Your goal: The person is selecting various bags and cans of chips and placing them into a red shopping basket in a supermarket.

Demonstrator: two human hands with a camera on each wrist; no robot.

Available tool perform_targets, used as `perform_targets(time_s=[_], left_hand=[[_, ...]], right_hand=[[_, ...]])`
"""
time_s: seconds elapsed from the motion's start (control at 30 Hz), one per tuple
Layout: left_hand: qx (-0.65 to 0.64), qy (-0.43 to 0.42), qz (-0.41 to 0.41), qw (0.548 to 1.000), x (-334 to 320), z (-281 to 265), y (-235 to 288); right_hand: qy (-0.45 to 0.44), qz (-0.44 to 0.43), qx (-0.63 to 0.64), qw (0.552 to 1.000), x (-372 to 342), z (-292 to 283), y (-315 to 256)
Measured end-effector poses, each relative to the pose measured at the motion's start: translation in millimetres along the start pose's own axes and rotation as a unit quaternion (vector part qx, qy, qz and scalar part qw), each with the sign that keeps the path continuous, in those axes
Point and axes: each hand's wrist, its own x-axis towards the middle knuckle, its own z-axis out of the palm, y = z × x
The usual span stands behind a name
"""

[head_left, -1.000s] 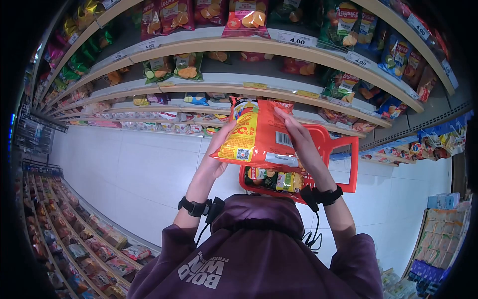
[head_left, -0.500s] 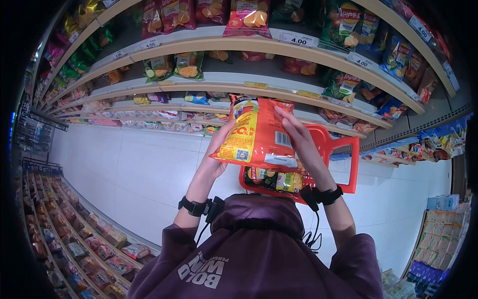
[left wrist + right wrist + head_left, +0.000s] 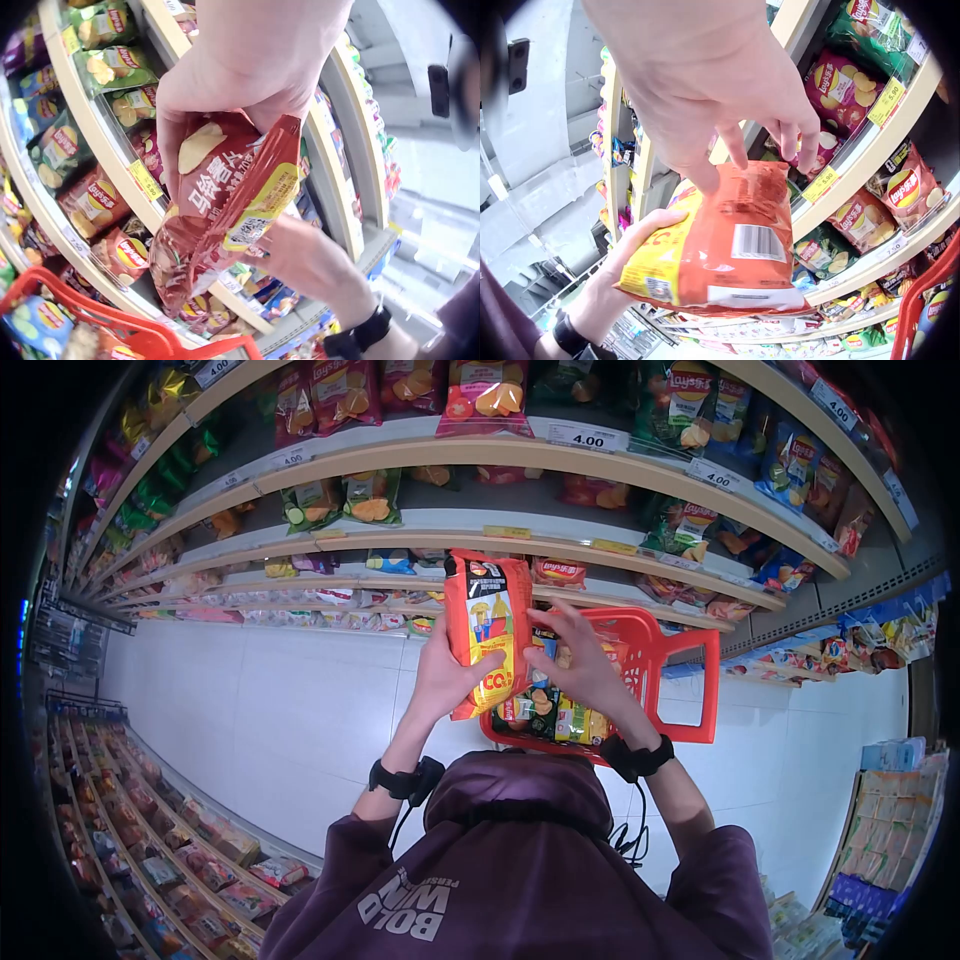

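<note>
A red and yellow chip bag (image 3: 490,630) is held up in front of the person by the left hand (image 3: 440,672), whose thumb lies across its printed face. In the left wrist view that hand (image 3: 232,82) grips the bag (image 3: 214,202) between thumb and fingers. The right hand (image 3: 590,675) is at the bag's right side with its fingers spread. From the right wrist, the thumb and one finger of this hand (image 3: 712,90) touch or nearly touch the bag (image 3: 739,247); its other fingers extend clear of it.
Beneath the right hand is a red basket (image 3: 650,660) with several chip bags inside, its handle to the right. Curved shelves (image 3: 400,452) of chip bags and price tags run across the front. More stocked shelves (image 3: 170,810) stand at the lower left. Pale floor (image 3: 270,680) lies between.
The bag has turned and shifted a little left, so its narrower side faces the head camera. The right hand has drawn back from its face, and its fingers have spread. More of the basket shows.
</note>
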Motion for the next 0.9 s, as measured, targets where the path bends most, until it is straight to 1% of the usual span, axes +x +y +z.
perform_targets(time_s=[0.03,0.07,0.17,0.2,0.3,0.33,0.4,0.43,0.5,0.53,0.57,0.6,0.63,0.67,0.7,0.73,0.8,0.83,0.87,0.9], left_hand=[[0.07,0.017,0.034,0.997,-1.4,2.3,2.0],[0.116,0.035,0.041,0.992,-5.6,7.6,5.6],[0.149,0.029,0.093,0.984,-7.8,16.2,9.3],[0.121,0.03,0.087,0.988,-9.8,17.7,10.2],[0.046,-0.017,0.073,0.996,-8.2,15.1,0.4],[0.036,-0.025,0.075,0.996,-7.3,14.4,-4.3],[0.016,-0.044,0.08,0.996,-2.8,13.6,-14.5],[0.082,0.004,0.126,0.989,0.5,13.9,-18.3],[0.211,0.096,0.215,0.949,7.0,14.7,-27.4],[0.139,0.094,0.15,0.974,9.5,16.8,-40.4],[0.066,0.09,0.082,0.99,12.9,20.4,-57.2],[-0.008,0.085,0.013,0.996,14.7,24.2,-66.4],[-0.103,0.033,-0.099,0.989,12.7,24.1,-63.2],[-0.195,-0.02,-0.21,0.958,9.2,19.4,-58.8],[-0.28,-0.072,-0.316,0.904,6.1,14.9,-56.8],[-0.257,-0.085,-0.338,0.901,3.4,13.5,-72.9],[-0.169,-0.086,-0.331,0.924,-5.2,11.5,-116.8],[-0.125,-0.087,-0.327,0.933,-11.2,11.3,-126.9],[-0.104,-0.079,-0.337,0.932,-18.0,11.0,-136.6],[-0.104,-0.084,-0.353,0.926,-23.1,12.6,-140.1]], right_hand=[[-0.034,0.026,0.031,0.999,-0.1,4.7,-6.7],[-0.107,0.116,0.168,0.973,-4.0,7.5,-15.6],[-0.068,0.114,0.131,0.982,-9.1,31.0,-4.4],[-0.034,0.075,0.224,0.971,-7.4,21.4,-19.1],[0.008,0.185,0.366,0.912,-7.1,10.5,-24.3],[0.017,0.167,0.383,0.909,-6.8,12.7,-17.1],[0.01,0.172,0.437,0.883,-6.4,15.1,-3.5],[0.008,0.174,0.464,0.869,-7.1,15.5,1.1],[0.004,0.237,0.518,0.822,-9.1,15.8,6.3],[-0.001,0.269,0.543,0.795,-10.6,15.2,9.1],[-0.005,0.3,0.567,0.767,-12.2,14.9,13.0],[-0.001,0.293,0.556,0.778,-11.9,22.1,19.7],[-0.025,0.297,0.561,0.772,-12.6,29.0,25.3],[-0.05,0.3,0.567,0.766,-13.4,36.6,31.3],[-0.074,0.302,0.573,0.758,-15.1,46.0,43.9],[-0.075,0.308,0.507,0.801,-16.8,75.4,89.6],[-0.112,0.352,0.377,0.849,-27.2,72.8,85.8],[-0.131,0.372,0.308,0.866,-33.3,72.2,83.5],[-0.163,0.387,0.327,0.847,-40.9,80.6,96.1],[-0.178,0.383,0.335,0.842,-46.1,81.1,94.5]])
